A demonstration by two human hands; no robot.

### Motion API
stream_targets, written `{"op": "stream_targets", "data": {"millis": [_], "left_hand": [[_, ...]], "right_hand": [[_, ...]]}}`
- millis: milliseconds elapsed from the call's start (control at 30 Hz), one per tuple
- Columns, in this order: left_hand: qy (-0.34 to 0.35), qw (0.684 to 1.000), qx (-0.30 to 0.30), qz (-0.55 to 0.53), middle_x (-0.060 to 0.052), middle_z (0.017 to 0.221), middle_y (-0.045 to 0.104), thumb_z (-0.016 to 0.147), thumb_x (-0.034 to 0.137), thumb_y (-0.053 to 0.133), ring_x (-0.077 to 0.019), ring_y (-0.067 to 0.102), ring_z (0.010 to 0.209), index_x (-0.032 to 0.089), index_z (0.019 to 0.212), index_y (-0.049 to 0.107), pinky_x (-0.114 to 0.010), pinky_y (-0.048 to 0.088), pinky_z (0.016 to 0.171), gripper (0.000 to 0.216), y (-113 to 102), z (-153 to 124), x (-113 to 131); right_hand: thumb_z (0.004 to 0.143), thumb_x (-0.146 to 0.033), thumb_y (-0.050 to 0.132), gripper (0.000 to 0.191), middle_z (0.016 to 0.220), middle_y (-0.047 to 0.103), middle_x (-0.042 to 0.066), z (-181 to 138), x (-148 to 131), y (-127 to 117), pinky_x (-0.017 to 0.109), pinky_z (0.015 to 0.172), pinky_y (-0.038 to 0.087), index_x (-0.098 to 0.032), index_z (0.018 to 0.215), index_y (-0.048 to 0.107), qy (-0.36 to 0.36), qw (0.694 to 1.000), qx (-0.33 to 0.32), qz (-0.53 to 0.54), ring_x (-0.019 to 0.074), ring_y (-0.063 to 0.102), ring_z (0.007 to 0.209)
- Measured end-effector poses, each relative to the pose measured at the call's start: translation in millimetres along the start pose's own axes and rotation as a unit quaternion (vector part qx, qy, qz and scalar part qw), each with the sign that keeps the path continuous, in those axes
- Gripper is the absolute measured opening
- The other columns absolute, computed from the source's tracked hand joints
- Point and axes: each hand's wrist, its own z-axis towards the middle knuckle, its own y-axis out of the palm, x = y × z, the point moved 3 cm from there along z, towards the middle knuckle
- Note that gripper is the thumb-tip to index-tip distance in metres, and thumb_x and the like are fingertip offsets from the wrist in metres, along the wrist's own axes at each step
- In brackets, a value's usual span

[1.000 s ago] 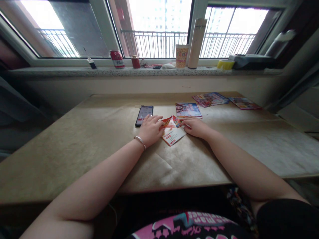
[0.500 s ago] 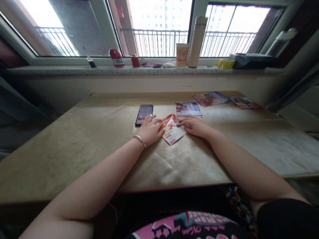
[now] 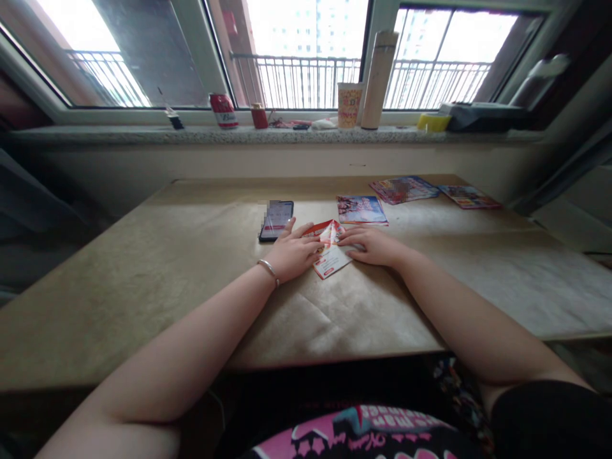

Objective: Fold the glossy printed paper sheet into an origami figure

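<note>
A folded sheet of printed paper (image 3: 331, 261), red and white with a pointed top, lies flat on the table in front of me. My left hand (image 3: 294, 252) rests on its left side, fingers stretched out across the folds. From the right, my right hand (image 3: 370, 245) presses on the other side with its fingers extended. Both hands cover parts of the sheet. Just beyond my left hand lies a phone (image 3: 278, 220) with its screen lit. Behind the paper is a stack of colourful printed sheets (image 3: 362, 210), apart from my right hand.
More printed sheets lie at the back right, one group (image 3: 406, 189) beside another (image 3: 471, 197). On the windowsill (image 3: 191, 135) stand a red can (image 3: 223, 111), a small red bottle (image 3: 259, 116), a patterned cup (image 3: 349, 106), a tall cardboard tube (image 3: 380, 81) and a yellow object (image 3: 433, 122).
Both hands have moved inward over the paper and now cover more of it. My left hand has shifted off the phone's lower edge. The phone and the other sheets stay put.
</note>
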Motion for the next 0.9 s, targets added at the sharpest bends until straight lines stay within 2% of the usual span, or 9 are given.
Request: {"op": "stream_targets", "data": {"millis": [167, 367, 533, 633, 767, 900], "left_hand": [[-0.023, 0.998, -0.049, -0.022, -0.003, 0.134, 0.057, 0.095, 0.041, 0.043, -0.0229, 0.048, 0.128, 0.029, 0.13, 0.055, -0.056, 0.005, 0.117, 0.039, 3, -1, -4], [-0.024, 0.995, -0.09, -0.039, -0.006, 0.142, 0.049, 0.093, 0.05, 0.041, -0.0235, 0.041, 0.134, 0.026, 0.136, 0.049, -0.051, 0.017, 0.116, 0.05, 4, 0, -4], [-0.04, 0.992, -0.108, -0.047, -0.013, 0.15, 0.036, 0.072, 0.071, 0.059, -0.0324, 0.035, 0.137, 0.026, 0.15, 0.021, -0.059, 0.011, 0.114, 0.097, 4, -2, -3], [-0.026, 0.994, -0.093, -0.054, -0.014, 0.15, 0.036, 0.065, 0.075, 0.063, -0.0329, 0.033, 0.138, 0.026, 0.151, 0.017, -0.057, 0.011, 0.115, 0.11, 5, -3, -5], [-0.013, 0.995, -0.085, -0.059, -0.014, 0.145, 0.043, 0.07, 0.073, 0.061, -0.0293, 0.04, 0.134, 0.024, 0.15, 0.024, -0.051, 0.013, 0.116, 0.1, 6, -3, -8], [-0.009, 0.996, -0.084, -0.035, -0.01, 0.141, 0.05, 0.079, 0.064, 0.058, -0.028, 0.045, 0.13, 0.028, 0.14, 0.043, -0.054, 0.01, 0.116, 0.072, 4, -2, -9]], "right_hand": [[0.079, -0.043, 0.067, 0.044, 0.125, 0.065, 0.007, -1, 2, -3, 0.04, 0.105, 0.041, -0.024, 0.118, 0.067, 0.0, 0.999, -0.039, -0.017, 0.0234, 0.056, 0.12], [0.076, -0.045, 0.07, 0.043, 0.124, 0.065, 0.005, -5, 8, -8, 0.036, 0.103, 0.043, -0.026, 0.114, 0.07, 0.006, 0.998, -0.051, -0.035, 0.0231, 0.06, 0.115], [0.078, -0.043, 0.068, 0.035, 0.117, 0.069, 0.003, -6, 9, -10, 0.036, 0.101, 0.044, -0.028, 0.109, 0.072, 0.006, 0.999, -0.036, -0.039, 0.0223, 0.062, 0.11], [0.081, -0.041, 0.065, 0.024, 0.105, 0.073, 0.002, -5, 5, -13, 0.036, 0.098, 0.046, -0.028, 0.099, 0.075, -0.015, 0.999, -0.017, -0.028, 0.0216, 0.064, 0.105], [0.088, -0.032, 0.055, 0.022, 0.096, 0.075, 0.004, -3, -3, -16, 0.035, 0.092, 0.047, -0.026, 0.091, 0.076, -0.02, 0.999, -0.006, -0.04, 0.0212, 0.065, 0.097], [0.089, -0.028, 0.05, 0.025, 0.092, 0.073, 0.005, -2, -5, -17, 0.032, 0.079, 0.047, -0.024, 0.091, 0.074, 0.041, 0.992, -0.025, -0.113, 0.0202, 0.066, 0.085]]}}
